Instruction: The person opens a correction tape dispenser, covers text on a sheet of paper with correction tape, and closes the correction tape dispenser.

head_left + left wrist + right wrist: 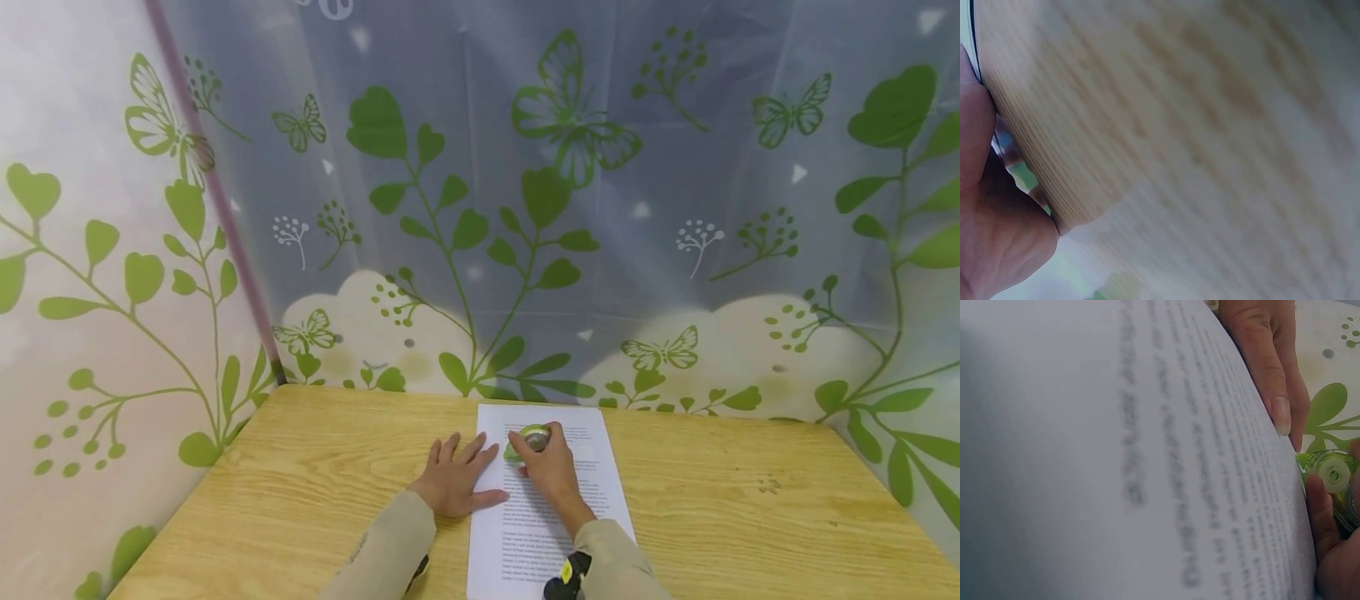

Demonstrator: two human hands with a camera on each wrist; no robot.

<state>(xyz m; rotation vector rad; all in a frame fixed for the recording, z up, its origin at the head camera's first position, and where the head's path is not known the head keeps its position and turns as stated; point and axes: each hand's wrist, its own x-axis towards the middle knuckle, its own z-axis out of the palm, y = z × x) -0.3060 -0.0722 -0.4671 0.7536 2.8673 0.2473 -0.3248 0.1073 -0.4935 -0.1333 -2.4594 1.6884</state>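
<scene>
Right hand [551,473] pinches green correction tape [535,434] over the printed paper [491,427], near the sheet's far edge; tip contact unclear. Left hand [456,483] spread, fingers across sheet's left edge. Sheet reaches table's [337,442] far edge, around mid-length.

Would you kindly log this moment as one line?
left hand: spread over left edge of printed sheet | right hand: holds green tape dispenser at upper text

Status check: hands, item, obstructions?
Left hand: fingers spread at printed sheet's left edge. Right hand: gripping green tape dispenser at sheet's upper part. In the way: right hand hides some print.
</scene>
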